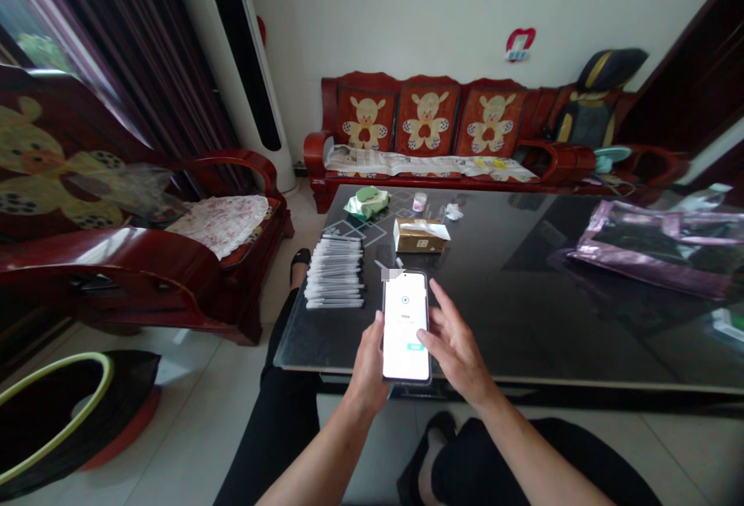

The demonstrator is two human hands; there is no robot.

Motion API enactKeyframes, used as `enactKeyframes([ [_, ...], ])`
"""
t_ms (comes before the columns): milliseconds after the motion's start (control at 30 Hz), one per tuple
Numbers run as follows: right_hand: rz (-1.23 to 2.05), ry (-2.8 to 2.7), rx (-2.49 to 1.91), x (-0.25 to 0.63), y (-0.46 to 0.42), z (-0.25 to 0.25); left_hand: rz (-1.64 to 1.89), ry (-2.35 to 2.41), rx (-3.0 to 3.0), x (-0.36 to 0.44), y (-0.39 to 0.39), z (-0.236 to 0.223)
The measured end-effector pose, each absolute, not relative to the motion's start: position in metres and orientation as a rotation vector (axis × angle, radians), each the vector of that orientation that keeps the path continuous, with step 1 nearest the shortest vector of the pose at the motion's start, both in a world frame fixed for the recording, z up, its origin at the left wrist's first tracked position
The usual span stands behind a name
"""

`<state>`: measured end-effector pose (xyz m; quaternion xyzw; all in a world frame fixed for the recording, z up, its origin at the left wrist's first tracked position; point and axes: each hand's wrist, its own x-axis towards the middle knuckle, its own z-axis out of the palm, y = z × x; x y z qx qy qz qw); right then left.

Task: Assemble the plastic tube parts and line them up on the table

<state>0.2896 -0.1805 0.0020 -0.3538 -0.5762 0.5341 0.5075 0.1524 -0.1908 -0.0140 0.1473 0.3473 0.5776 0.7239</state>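
My left hand [367,363] is closed round the left side and lower edge of a smartphone [401,359] held above the near edge of a dark table. The phone's screen is lit white, with a small round icon and a blue-green button. My right hand [456,347] is at its right edge, its thumb over the screen by the button. The right index finger is stretched along the phone's side, while other fingers bend against the edge. Left of the phone lies a row of slim white pen-like sticks [335,273]. Small pale pieces [399,263] lie just beyond it.
On the dark glossy table [511,281] are a tissue box [419,241], green wet wipes pack [368,202], small white tub [419,201], crumpled tissue [454,212] and clear purple-edged bag [656,246]. A bin [110,382] stands lower left. Wooden seats [261,165] flank the table.
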Motion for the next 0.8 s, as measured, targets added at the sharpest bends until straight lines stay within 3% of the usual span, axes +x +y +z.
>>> enactKeyframes([
  [567,0.999,-1.323,-1.018,0.301,-0.161,-0.004,1.185,0.779,0.338,0.163,-0.202,-0.018],
  [800,1.087,-1.324,-0.957,0.299,-0.165,-0.002,1.221,0.787,0.337,0.16,-0.199,-0.018],
])
